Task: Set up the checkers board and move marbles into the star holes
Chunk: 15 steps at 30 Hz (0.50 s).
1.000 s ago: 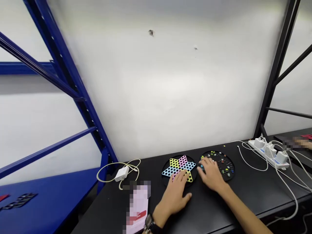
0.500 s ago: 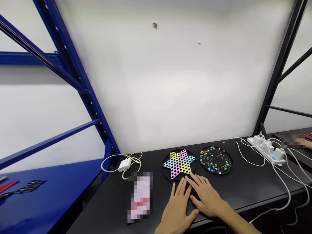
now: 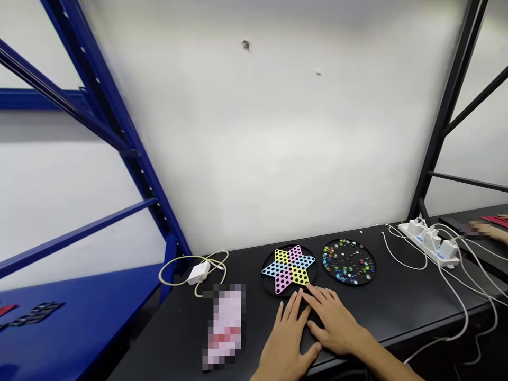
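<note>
Fingers (image 3: 315,300) on both hands are loosely fanned, palms down on the black counter (image 3: 400,304). Left hand (image 3: 288,338) and right hand (image 3: 337,321) nearly meet at the tips, right by the near edge of the star board (image 3: 289,268). Marble tray (image 3: 354,258) sits just right of that, white charger (image 3: 199,272) off left.

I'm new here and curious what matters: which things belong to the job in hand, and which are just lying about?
Likely part of the job, near the left hand and right hand:
star-patterned board
round tray of marbles

Probably just lying about:
white charger
white power strip
blurred pinkish item
</note>
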Each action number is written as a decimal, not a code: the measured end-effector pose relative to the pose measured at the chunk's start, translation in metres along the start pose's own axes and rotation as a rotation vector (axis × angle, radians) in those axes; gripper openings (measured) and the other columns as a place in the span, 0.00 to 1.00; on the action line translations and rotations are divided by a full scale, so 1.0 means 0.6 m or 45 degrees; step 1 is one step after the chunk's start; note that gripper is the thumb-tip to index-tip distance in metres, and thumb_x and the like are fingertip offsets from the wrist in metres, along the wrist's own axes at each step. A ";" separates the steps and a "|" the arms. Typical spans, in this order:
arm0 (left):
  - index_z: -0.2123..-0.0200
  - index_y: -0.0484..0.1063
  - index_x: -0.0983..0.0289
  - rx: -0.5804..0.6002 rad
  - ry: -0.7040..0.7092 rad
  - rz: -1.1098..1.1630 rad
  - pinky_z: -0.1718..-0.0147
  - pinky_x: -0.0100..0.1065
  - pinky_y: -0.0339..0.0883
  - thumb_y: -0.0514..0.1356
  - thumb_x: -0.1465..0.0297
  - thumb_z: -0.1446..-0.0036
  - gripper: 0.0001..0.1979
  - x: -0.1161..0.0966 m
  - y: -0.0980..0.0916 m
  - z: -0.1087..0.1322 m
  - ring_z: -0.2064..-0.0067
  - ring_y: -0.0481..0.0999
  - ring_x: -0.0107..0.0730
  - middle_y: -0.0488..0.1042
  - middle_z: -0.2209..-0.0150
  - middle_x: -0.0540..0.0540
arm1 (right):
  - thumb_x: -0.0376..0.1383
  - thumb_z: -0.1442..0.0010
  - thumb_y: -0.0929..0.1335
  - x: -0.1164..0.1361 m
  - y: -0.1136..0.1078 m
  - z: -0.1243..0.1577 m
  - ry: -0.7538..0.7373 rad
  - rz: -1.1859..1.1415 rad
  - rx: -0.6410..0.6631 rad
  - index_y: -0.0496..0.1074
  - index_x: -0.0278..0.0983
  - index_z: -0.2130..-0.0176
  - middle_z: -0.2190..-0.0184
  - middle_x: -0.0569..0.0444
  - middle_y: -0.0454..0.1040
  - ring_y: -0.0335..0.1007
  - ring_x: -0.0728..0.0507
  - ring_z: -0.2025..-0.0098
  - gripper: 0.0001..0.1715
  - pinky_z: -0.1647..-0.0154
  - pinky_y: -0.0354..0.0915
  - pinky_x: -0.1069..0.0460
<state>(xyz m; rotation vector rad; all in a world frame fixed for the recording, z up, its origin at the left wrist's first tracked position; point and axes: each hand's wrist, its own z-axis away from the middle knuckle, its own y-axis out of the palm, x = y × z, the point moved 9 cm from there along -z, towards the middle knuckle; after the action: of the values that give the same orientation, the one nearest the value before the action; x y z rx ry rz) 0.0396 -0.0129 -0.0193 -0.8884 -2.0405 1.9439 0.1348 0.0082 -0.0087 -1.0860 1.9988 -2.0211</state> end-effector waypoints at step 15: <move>0.30 0.41 0.51 0.057 -0.034 0.021 0.34 0.58 0.48 0.59 0.51 0.41 0.43 0.004 0.004 -0.001 0.29 0.45 0.52 0.40 0.28 0.53 | 0.39 0.38 0.63 -0.001 0.001 -0.001 0.012 0.010 -0.013 0.51 0.47 0.31 0.29 0.53 0.49 0.50 0.36 0.32 0.38 0.33 0.48 0.39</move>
<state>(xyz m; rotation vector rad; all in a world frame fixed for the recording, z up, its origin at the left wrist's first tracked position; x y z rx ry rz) 0.0390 -0.0111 -0.0219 -0.8768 -2.0016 2.0125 0.1348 0.0088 -0.0092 -1.0712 2.0165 -2.0185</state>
